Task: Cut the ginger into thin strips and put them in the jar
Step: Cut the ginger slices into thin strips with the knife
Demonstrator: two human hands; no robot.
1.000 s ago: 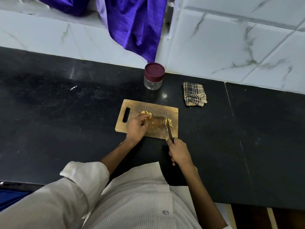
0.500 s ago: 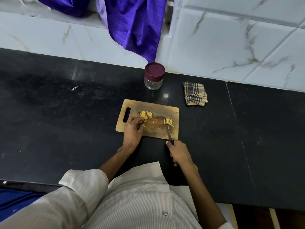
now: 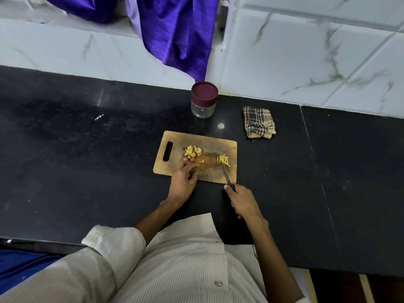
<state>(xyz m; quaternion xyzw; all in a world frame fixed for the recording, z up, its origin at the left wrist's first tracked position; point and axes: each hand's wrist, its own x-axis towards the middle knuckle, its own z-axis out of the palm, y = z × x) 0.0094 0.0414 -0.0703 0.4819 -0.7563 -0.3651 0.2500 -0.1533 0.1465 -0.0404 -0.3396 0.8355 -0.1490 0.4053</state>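
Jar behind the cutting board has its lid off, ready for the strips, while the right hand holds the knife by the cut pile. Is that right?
Not quite. The head view shows the jar with its maroon lid on, so it is closed. The rest holds: it stands behind the cutting board, and the right hand holds the knife with its tip by the strips.

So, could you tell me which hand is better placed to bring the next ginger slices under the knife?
The left hand: it rests on the cutting board just below the ginger slices, while the right hand grips the knife.
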